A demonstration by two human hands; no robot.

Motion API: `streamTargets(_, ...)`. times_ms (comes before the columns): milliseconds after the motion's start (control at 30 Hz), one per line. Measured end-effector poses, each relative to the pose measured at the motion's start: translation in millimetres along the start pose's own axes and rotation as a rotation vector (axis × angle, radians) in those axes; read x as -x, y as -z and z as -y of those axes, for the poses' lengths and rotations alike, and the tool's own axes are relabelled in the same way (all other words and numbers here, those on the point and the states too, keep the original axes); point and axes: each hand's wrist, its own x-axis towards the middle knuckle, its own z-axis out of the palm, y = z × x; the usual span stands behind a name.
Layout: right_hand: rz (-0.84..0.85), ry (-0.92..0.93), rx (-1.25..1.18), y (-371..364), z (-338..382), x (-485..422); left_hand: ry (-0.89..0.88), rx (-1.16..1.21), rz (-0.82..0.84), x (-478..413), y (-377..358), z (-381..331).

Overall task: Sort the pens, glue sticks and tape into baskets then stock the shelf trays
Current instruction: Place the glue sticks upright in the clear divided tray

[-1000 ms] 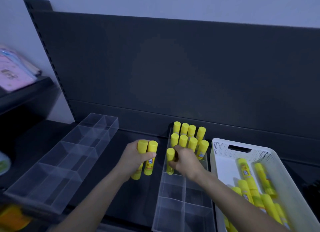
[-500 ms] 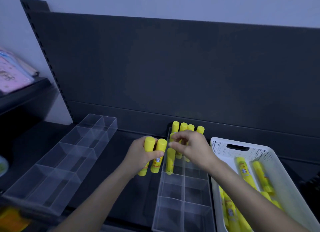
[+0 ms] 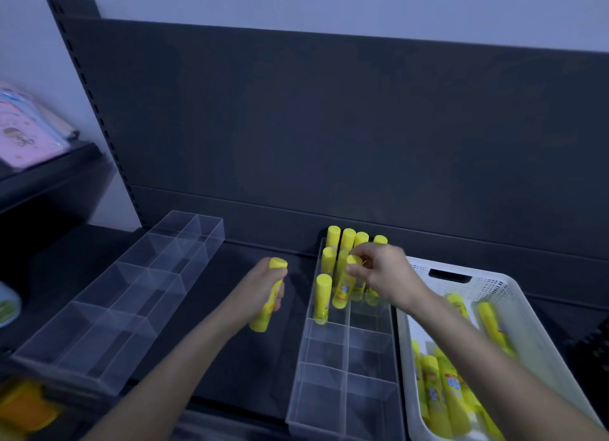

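Observation:
A clear divided tray [image 3: 346, 371] lies on the dark shelf, with several yellow glue sticks [image 3: 333, 243] standing upright in its far compartments. My right hand [image 3: 384, 272] pinches the cap of one glue stick [image 3: 344, 289] that leans in the tray's second row. One more stick [image 3: 322, 298] stands alone at the near left of that row. My left hand [image 3: 263, 285] grips a single glue stick [image 3: 268, 305], upright, just left of the tray. A white perforated basket [image 3: 484, 282] at the right holds several more glue sticks [image 3: 441, 394].
A second clear divided tray [image 3: 125, 295] sits at the left of the shelf, angled. The shelf's dark back panel [image 3: 329, 137] rises behind. A side shelf at the left carries pink packets [image 3: 23, 134]. Something yellow [image 3: 23, 407] lies at the bottom left corner.
My right hand took one of the two glue sticks from my left hand and lowers it into the tray. My left hand now grips one stick.

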Motion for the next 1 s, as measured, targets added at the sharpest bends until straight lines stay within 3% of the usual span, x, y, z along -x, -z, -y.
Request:
streamTargets(67,0.061,-0.001,0.063,-15,-4,1,0.031,0.043,0.047,1,-2,1)
streamTargets(167,0.113,0.011,0.136,-28,-9,4,-0.058,-0.105,0.085,4,0,7)
streamTargets(400,0.11,0.04,0.177,-32,-12,6,-0.214,-0.09,0.072,0,2,14)
streamTargets(800,0.022,0.017,0.125,-21,-12,19,-0.27,-0.18,-0.037,1,-15,-1)
streamTargets(900,-0.085,0.0,-0.109,0,-3,26,-0.317,-0.176,-0.051,4,-25,-11)
streamTargets(1000,0.03,0.071,-0.295,8,13,36,-0.367,-0.127,0.03,7,-43,-22)
